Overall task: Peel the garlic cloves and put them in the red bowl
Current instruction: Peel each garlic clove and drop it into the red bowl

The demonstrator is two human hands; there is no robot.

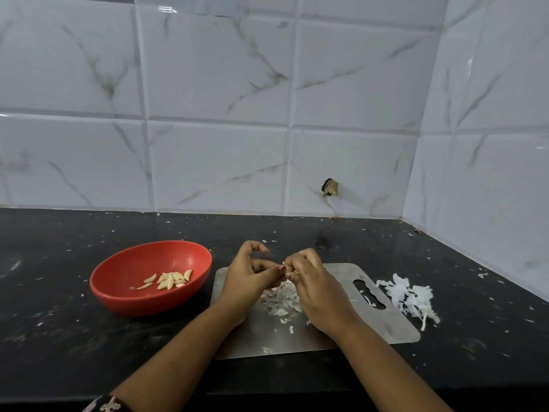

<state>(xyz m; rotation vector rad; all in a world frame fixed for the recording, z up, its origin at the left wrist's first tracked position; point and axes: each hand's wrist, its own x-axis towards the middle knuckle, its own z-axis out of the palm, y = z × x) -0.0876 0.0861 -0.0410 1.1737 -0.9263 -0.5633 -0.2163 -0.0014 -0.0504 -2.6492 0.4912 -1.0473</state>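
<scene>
our two hands meet over the far end of a steel board (389, 325), which lies flat on the dark surface (74, 346) toward its front edge. our left hand (249, 281) has its thumb and curled fingers drawn in, and our right hand (315, 288) is curled the same way. both sets of fingertips pinch one small garlic clove (289, 275) between them (only a pale sliver of it shows, the rest is hidden by the fingers). the forefinger of the left hand arches up, apart from the pinch.

the red bowl (118, 300) stands on the surface just beside the board's left edge, not touching it as far as we can tell. a small cluster of peeled cloves (172, 281) lies in its bottom, pale yellow.

loose skins (282, 303) lie scattered on the board below our hands. off the board's right end, nearer the right edge of the surface, sits a heap of white papery husk (410, 295). small flecks of skin dot the surface all the way to its back edge. behind it rises a wall of white marbled tiles (208, 114), with a dark chipped spot (329, 188) low down near the back right corner.
</scene>
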